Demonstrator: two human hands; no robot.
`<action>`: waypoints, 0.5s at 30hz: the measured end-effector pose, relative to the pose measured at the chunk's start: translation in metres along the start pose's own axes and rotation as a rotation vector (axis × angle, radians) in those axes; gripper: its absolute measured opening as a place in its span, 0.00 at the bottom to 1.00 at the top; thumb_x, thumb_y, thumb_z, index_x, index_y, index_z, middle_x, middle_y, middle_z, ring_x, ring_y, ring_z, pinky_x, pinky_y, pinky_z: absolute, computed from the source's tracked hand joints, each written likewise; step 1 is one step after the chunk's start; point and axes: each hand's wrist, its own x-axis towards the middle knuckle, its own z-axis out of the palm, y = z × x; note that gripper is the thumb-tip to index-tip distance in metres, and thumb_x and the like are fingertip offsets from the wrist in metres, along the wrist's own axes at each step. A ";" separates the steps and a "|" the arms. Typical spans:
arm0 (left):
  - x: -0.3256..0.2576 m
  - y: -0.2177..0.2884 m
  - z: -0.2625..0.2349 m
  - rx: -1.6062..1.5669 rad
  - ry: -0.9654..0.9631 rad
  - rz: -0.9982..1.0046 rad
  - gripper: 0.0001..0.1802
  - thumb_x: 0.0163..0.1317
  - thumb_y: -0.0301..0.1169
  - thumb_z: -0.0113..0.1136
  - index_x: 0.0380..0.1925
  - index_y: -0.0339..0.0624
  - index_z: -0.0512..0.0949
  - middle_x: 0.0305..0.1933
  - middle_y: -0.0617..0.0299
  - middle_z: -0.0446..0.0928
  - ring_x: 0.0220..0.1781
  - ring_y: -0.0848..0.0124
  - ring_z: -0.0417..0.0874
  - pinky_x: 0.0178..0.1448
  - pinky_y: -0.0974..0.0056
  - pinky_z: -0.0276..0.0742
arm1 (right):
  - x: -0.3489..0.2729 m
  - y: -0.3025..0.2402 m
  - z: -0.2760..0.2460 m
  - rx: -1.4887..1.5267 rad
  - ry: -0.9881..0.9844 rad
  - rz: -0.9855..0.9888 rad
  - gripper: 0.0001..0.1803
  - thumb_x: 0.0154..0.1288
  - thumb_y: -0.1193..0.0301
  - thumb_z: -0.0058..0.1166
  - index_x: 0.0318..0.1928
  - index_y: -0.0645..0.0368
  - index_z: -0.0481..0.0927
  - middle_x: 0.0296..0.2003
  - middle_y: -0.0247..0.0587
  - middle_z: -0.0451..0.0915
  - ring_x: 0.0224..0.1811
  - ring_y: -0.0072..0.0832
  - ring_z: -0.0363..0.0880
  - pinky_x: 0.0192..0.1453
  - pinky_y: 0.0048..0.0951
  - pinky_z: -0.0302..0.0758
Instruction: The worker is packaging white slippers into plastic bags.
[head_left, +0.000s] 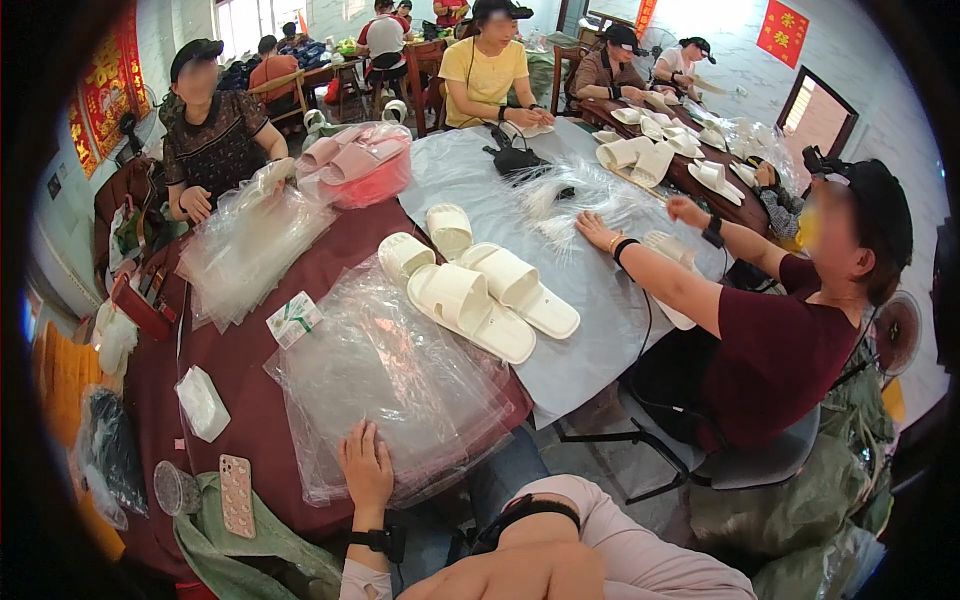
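Note:
My left hand [366, 464] lies on the near edge of a stack of clear plastic bags [385, 370], fingers stretched out over the film. Close to the lower edge is my right hand [500, 574], raised near the camera; its back and a black wristband show, and its fingers are cut off from view. Beyond the bags, cream slippers [465, 310] lie partly over one another. A white-and-green card [294, 320] rests at the bags' far left corner.
A phone [237, 496] lies on green cloth at lower left, near a clear round tub [177, 488] and a white packet [203, 404]. More clear bags [250, 250] and bagged pink slippers [352, 165] lie farther off. A co-worker [790, 330] sits at right, reaching over white strands [575, 205].

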 end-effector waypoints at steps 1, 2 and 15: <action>-0.001 -0.002 0.000 0.002 -0.001 -0.001 0.19 0.62 0.32 0.49 0.53 0.40 0.70 0.60 0.53 0.68 0.64 0.57 0.66 0.71 0.50 0.51 | -0.002 -0.001 0.004 0.061 0.086 0.061 0.10 0.67 0.75 0.49 0.39 0.62 0.84 0.37 0.42 0.80 0.35 0.33 0.72 0.38 0.28 0.69; -0.002 -0.004 0.000 0.012 0.001 0.003 0.19 0.62 0.32 0.49 0.53 0.40 0.70 0.61 0.53 0.68 0.64 0.57 0.66 0.71 0.51 0.50 | -0.003 0.002 0.003 0.063 0.088 0.060 0.10 0.67 0.75 0.49 0.39 0.62 0.84 0.37 0.42 0.80 0.35 0.33 0.72 0.38 0.28 0.69; -0.002 -0.003 0.001 0.017 -0.003 -0.003 0.19 0.62 0.32 0.48 0.54 0.40 0.70 0.61 0.54 0.67 0.65 0.59 0.65 0.71 0.51 0.50 | -0.008 0.009 0.000 0.105 0.049 0.073 0.08 0.67 0.73 0.51 0.39 0.62 0.82 0.36 0.42 0.80 0.34 0.33 0.73 0.36 0.29 0.69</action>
